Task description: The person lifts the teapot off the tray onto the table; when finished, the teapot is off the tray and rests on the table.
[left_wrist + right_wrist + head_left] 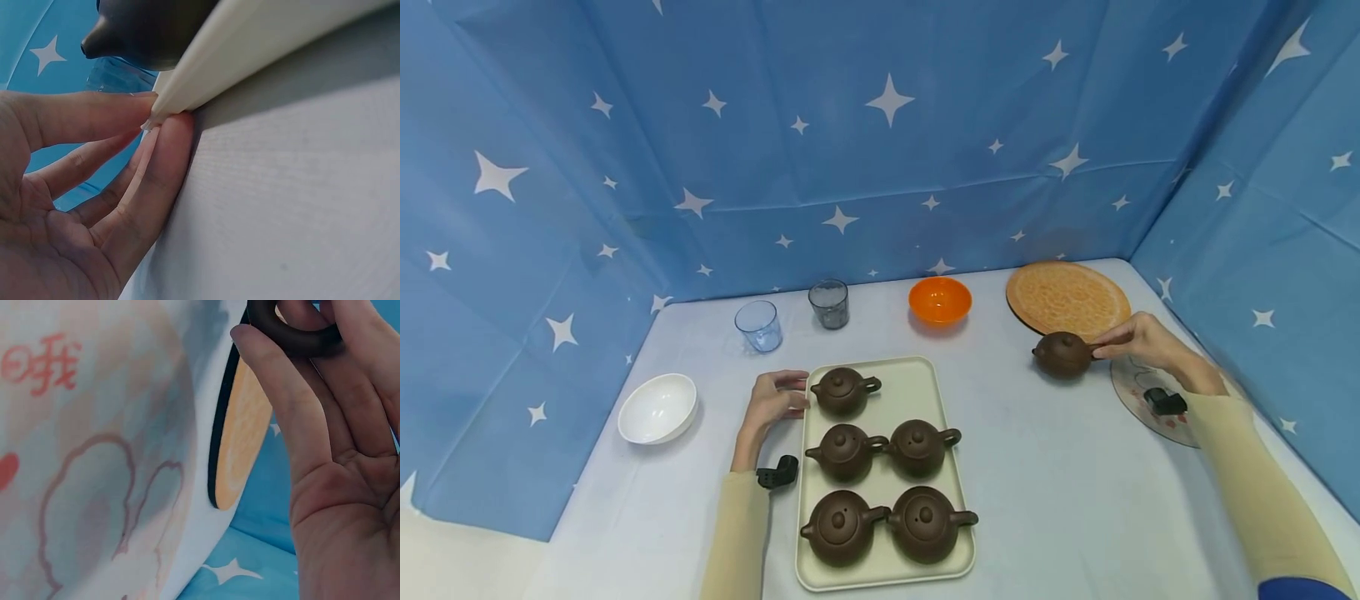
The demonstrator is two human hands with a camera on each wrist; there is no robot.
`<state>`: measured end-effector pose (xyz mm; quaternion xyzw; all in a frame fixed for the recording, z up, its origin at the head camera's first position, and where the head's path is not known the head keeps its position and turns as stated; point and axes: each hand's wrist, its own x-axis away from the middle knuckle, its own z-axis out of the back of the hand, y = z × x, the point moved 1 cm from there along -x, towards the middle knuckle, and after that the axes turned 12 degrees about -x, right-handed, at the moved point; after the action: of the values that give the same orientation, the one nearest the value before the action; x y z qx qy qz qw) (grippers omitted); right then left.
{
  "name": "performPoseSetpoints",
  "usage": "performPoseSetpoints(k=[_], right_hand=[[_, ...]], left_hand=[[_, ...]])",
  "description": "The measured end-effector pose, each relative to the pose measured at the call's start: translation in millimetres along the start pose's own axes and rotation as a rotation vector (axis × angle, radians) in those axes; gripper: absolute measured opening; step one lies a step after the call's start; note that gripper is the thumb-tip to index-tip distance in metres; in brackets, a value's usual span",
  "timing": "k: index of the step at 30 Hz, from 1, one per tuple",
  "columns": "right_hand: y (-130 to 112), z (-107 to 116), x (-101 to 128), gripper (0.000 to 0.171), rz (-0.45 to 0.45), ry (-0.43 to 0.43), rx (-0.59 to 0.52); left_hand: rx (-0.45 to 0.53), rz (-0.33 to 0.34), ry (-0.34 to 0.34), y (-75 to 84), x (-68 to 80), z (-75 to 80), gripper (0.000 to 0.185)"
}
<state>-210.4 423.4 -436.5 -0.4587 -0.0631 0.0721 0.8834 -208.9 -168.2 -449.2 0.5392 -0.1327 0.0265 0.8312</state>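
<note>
My right hand (1138, 340) grips the handle of a brown teapot (1063, 356), whose spout points left, near the front edge of an orange round mat (1067, 297). In the right wrist view the fingers curl round the dark loop handle (300, 339); the pot's body is out of that view. My left hand (775, 398) pinches the left rim of a cream tray (904, 379), thumb above and fingers below, as the left wrist view shows. Several brown teapots stand on the tray, the nearest to that hand being a small teapot (842, 392) at the far left corner.
Behind the tray stand a blue glass (760, 327), a grey glass (829, 304) and an orange bowl (940, 302). A white bowl (658, 409) sits at the left. Under the right forearm lies a round patterned mat (1138, 392). Blue star-printed cloth (887, 150) walls the table's back and sides.
</note>
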Motion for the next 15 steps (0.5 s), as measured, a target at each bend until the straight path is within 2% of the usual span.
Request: performPoseSetpoints(k=[6, 10, 15], right_hand=[[7, 0, -1, 0.028, 0.05, 0.02, 0.0], [9, -1, -1, 0.025, 0.089, 0.032, -0.006], [2, 2, 1, 0.029, 0.062, 0.062, 0.03]], left_hand=[[-0.015, -0.005, 0.039, -19.2, -15.4, -1.8, 0.055], [-0.03, -0.006, 0.042, -19.2, -15.2, -1.4, 0.054], [-0.028, 0.004, 0.036, -19.2, -15.8, -2.1, 0.055]])
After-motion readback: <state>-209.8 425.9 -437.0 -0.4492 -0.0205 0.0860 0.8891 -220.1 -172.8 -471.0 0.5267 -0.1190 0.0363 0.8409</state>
